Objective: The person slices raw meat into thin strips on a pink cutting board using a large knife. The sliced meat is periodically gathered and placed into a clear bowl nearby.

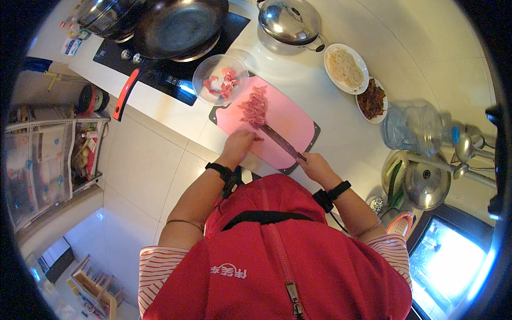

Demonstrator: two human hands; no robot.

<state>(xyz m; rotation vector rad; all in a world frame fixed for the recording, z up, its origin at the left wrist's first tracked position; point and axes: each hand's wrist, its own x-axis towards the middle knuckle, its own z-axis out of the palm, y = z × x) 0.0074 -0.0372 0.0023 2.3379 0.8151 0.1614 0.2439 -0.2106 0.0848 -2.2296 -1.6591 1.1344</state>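
Note:
My right hand [318, 170] grips the handle of a kitchen knife [280, 140], seen nearly edge-on above a pink cutting board [296, 122] with dark corners. The knife's far end meets a heap of sliced raw meat [255, 106]. My left hand [239, 146] is at the board's near-left edge, its fingertips on a small strip of raw meat [259, 139]. Beyond the heap, a clear bowl [200, 82] holds several pieces of raw meat [228, 82] and overlaps the board's far-left corner.
A dark wok [176, 30] with a red-edged handle [127, 94] sits on the cooktop [236, 26], its handle jutting past the counter edge. A lidded steel pot [290, 24], a plate of lotus root slices [345, 68], a plate of dark food [371, 100] and a plastic water jug [414, 126] line the back.

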